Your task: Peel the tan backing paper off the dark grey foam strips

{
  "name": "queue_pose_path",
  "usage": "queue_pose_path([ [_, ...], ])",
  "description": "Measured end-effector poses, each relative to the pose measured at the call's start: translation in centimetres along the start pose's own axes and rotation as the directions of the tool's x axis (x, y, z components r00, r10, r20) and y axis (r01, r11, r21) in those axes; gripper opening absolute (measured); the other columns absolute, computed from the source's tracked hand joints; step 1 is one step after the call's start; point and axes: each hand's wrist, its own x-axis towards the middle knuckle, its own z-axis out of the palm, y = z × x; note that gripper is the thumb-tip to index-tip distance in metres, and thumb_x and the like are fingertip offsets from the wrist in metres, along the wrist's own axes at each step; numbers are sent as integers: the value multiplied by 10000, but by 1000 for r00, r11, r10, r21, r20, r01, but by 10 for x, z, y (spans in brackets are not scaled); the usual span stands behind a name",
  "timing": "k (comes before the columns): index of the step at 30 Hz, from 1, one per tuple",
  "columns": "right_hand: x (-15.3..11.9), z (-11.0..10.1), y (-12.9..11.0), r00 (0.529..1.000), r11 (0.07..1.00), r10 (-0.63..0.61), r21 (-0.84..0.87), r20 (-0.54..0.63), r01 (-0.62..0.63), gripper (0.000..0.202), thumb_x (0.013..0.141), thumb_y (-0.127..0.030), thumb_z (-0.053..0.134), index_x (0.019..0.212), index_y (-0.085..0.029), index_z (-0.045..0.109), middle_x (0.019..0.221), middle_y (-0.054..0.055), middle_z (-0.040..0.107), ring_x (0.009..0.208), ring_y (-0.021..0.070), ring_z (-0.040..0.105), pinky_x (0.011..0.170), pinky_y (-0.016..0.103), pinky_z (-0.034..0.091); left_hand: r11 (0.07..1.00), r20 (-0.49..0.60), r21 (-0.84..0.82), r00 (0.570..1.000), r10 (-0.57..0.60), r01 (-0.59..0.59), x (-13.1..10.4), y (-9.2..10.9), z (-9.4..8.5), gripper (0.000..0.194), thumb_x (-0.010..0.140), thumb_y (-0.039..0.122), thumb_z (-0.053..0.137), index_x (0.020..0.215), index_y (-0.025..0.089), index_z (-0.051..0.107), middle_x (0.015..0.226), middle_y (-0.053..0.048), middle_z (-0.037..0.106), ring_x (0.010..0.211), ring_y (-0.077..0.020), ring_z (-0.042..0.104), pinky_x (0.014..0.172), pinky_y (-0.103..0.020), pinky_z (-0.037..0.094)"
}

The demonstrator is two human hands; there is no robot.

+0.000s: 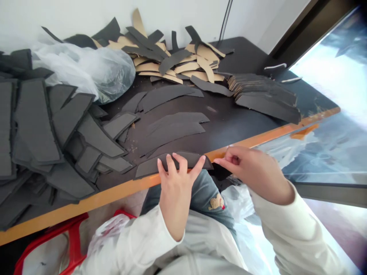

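Observation:
A curved dark grey foam-like piece lies along the front edge of the table. My left hand rests on it with fingers spread, pressing it flat. Just off the piece's right tip, my right hand is closed in a pinch, thumb against finger; whatever it may hold is too small to make out. Beyond my left hand lie more thin curved dark pieces, partly overlapping. Farther back is another group of curved dark pieces.
Dark cut pieces are heaped at the left. Behind stand a clear plastic bag and a jumble of black and tan strips. A neat stack of dark pieces sits at the right. Below is a red stool.

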Motion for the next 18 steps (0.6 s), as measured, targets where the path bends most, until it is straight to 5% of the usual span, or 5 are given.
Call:
queue_pose_path([
  [6, -22, 16, 16, 999, 985, 20, 171, -27, -15, 446, 895, -577, 506, 609, -236, 535, 543, -23, 584, 453, 131, 486, 473, 266, 298, 970, -104, 56, 965, 242, -238, 6, 14, 21, 569, 874, 151, 594, 1427, 107, 466, 1547, -158, 375, 1465, -292, 298, 1205, -455, 314],
  [11, -38, 26, 24, 999, 974, 42, 225, -29, -34, 465, 877, -606, 502, 594, -238, 512, 501, -37, 531, 423, 133, 475, 460, 267, 338, 971, -129, -3, 963, 238, -241, 8, 15, 26, 466, 941, 322, 558, 1399, 259, 499, 1542, -172, 385, 1426, -367, 356, 1116, -571, 373],
  [13, -41, 24, 21, 998, 970, 23, 243, -61, -8, 452, 883, -601, 504, 612, -240, 533, 506, -35, 529, 415, 132, 468, 449, 271, 346, 958, -126, -64, 955, 269, -279, 8, 10, 20, 594, 902, 358, 619, 1457, 317, 409, 1563, -166, 349, 1440, -389, 315, 1106, -605, 351],
  [16, -42, 17, 5, 968, 957, -12, 277, -249, 84, 346, 914, -501, 537, 699, -236, 596, 644, 7, 630, 543, 166, 581, 524, 290, 430, 915, -137, -190, 932, 334, -356, 3, -2, 7, 862, 815, 376, 705, 1535, 314, 235, 1601, -186, 253, 1470, -417, 205, 1120, -618, 301],
  [18, -41, 16, -10, 903, 938, -84, 273, -421, 215, 221, 936, -375, 545, 794, -227, 626, 796, 55, 687, 746, 214, 660, 687, 323, 501, 896, -173, -242, 925, 339, -373, -5, -14, 0, 817, 822, 326, 677, 1529, 271, 271, 1610, -188, 226, 1486, -390, 170, 1153, -576, 274],
])
